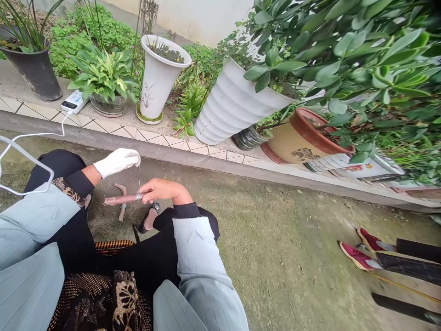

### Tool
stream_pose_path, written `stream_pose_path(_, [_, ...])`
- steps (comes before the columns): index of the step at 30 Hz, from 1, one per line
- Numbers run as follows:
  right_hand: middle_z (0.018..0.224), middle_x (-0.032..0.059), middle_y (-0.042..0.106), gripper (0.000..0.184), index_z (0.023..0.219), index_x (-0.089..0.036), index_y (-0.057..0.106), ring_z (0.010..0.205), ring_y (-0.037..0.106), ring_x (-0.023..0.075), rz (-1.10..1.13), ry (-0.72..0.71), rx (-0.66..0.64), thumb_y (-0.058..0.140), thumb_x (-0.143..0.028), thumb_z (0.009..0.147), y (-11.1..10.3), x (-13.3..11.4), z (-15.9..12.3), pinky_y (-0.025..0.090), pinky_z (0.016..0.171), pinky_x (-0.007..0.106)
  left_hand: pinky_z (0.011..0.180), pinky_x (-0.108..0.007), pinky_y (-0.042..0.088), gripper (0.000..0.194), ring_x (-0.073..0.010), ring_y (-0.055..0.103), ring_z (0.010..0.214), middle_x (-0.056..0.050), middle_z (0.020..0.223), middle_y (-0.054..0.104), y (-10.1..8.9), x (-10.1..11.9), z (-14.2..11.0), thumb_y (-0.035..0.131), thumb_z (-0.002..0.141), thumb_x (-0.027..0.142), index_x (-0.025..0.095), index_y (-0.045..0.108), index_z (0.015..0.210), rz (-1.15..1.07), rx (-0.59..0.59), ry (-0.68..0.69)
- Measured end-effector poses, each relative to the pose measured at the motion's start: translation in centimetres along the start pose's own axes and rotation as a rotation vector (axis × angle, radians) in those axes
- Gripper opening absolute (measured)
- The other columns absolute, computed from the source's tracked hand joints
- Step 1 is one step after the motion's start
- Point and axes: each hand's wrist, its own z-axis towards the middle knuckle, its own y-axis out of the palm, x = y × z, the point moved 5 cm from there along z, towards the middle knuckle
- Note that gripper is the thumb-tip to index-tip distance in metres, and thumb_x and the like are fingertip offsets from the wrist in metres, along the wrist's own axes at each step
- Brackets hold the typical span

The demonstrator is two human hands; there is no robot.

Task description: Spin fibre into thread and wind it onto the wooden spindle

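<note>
My left hand (119, 162), in a white knitted glove, is closed with its fingertips pinched on a thin pale strand that looks like wire (138, 175). The strand runs down from the glove to a reddish-brown stick (120, 199), where several silvery turns wrap around it. My bare right hand (161, 191) grips the stick's right end, thumb and forefinger beside the wrapped turns. Beneath it on the ground lies another, bent stick (122, 212), partly hidden by the held one.
Potted plants line a tiled ledge ahead, among them a white pot (160, 76) and a ribbed white planter (234, 101). A white power bank (75, 102) with a cable rests there. Another person's red shoes (356, 255) stand on the concrete floor (275, 239) at right.
</note>
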Motion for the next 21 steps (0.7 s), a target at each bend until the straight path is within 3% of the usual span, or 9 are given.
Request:
stream_pose_path(2, [0.08, 0.0002, 0.065, 0.02, 0.092, -0.015, 0.065, 0.064, 0.055, 0.0084, 0.144, -0.118, 0.228, 0.063, -0.026, 0.077, -1.4, -0.7, -1.2, 0.044, 0.062, 0.021, 0.046, -0.02, 0.029, 0.025, -0.0084, 0.039, 0.048, 0.002, 0.053, 0.049, 0.2, -0.7, 0.2, 0.051, 0.083, 0.034, 0.013, 0.061, 0.075, 0.078, 0.054, -0.073])
stream_pose_path(4, [0.081, 0.0011, 0.065, 0.021, 0.093, -0.015, 0.063, 0.064, 0.055, 0.0081, 0.267, -0.179, 0.622, 0.061, -0.03, 0.078, -3.9, -0.3, -3.0, 0.044, 0.061, 0.02, 0.045, -0.021, 0.029, 0.025, -0.0085, 0.039, 0.047, 0.002, 0.053, 0.048, 1.1, -1.2, 0.0, 0.052, 0.082, 0.035, 0.013, 0.06, 0.072, 0.105, -0.005, -0.155])
stream_pose_path(7, [0.079, 0.0023, 0.064, 0.021, 0.092, -0.015, 0.061, 0.061, 0.054, 0.0081, 0.321, -0.103, 1.115, 0.054, -0.033, 0.083, -6.9, 1.7, -5.6, 0.042, 0.057, 0.019, 0.045, -0.021, 0.029, 0.029, -0.0073, 0.038, 0.048, 0.0, 0.062, 0.054, 4.3, -0.6, -0.9, 0.054, 0.083, 0.039, 0.013, 0.061, 0.073, -0.025, -0.382, -0.146])
stream_pose_path(9, [0.079, 0.0043, 0.065, 0.022, 0.093, -0.015, 0.062, 0.062, 0.055, 0.01, 0.175, 0.1, 1.22, 0.051, -0.033, 0.086, -7.8, 2.9, -5.9, 0.042, 0.057, 0.021, 0.045, -0.021, 0.028, 0.031, -0.0074, 0.037, 0.048, -0.001, 0.063, 0.053, 5.8, 0.5, -1.8, 0.055, 0.084, 0.041, 0.012, 0.063, 0.076, -0.126, -0.584, -0.118])
stream_pose_path(11, [0.082, 0.0068, 0.067, 0.021, 0.094, -0.016, 0.065, 0.067, 0.058, 0.0133, -0.121, 0.344, 1.183, 0.053, -0.031, 0.086, -7.9, 3.4, -5.5, 0.041, 0.061, 0.023, 0.045, -0.022, 0.027, 0.03, -0.0076, 0.035, 0.048, 0.001, 0.058, 0.049, 6.1, 1.4, -2.3, 0.056, 0.084, 0.041, 0.012, 0.064, 0.078, -0.155, -0.664, -0.112])
stream_pose_path(14, [0.081, 0.008, 0.069, 0.016, 0.088, -0.017, 0.069, 0.072, 0.06, 0.0162, -0.44, 0.582, 0.831, 0.058, -0.027, 0.082, -6.7, 3.9, -3.5, 0.04, 0.064, 0.025, 0.046, -0.022, 0.028, 0.031, -0.0074, 0.036, 0.048, 0.001, 0.059, 0.05, 4.6, 2.0, -2.0, 0.057, 0.083, 0.041, 0.012, 0.065, 0.078, -0.116, -0.558, -0.114])
stream_pose_path(16, [0.071, 0.005, 0.067, 0.013, 0.081, -0.016, 0.069, 0.065, 0.059, 0.014, -0.41, 0.563, 0.474, 0.059, -0.023, 0.079, -4.9, 4.1, -1.9, 0.04, 0.062, 0.024, 0.046, -0.021, 0.028, 0.031, -0.0068, 0.037, 0.048, -0.001, 0.062, 0.053, 3.4, 2.0, -1.6, 0.058, 0.082, 0.041, 0.012, 0.064, 0.077, -0.078, -0.467, -0.124])
stream_pose_path(18, [0.063, 0.0005, 0.063, 0.011, 0.077, -0.016, 0.069, 0.058, 0.056, 0.011, -0.303, 0.441, 0.193, 0.059, -0.021, 0.077, -2.9, 3.8, -1.0, 0.039, 0.059, 0.022, 0.046, -0.02, 0.029, 0.031, -0.0064, 0.037, 0.048, -0.001, 0.064, 0.055, 2.5, 1.6, -1.4, 0.057, 0.082, 0.042, 0.012, 0.064, 0.075, -0.052, -0.401, -0.138])
stream_pose_path(21, [0.063, -0.0025, 0.06, 0.011, 0.079, -0.016, 0.069, 0.057, 0.053, 0.0091, -0.136, 0.226, 0.027, 0.061, -0.023, 0.075, -1.3, 2.4, -0.9, 0.04, 0.059, 0.021, 0.047, -0.02, 0.03, 0.03, -0.0065, 0.039, 0.049, -0.002, 0.066, 0.057, 1.7, 0.8, -1.0, 0.056, 0.081, 0.04, 0.012, 0.063, 0.075, -0.034, -0.288, -0.14])
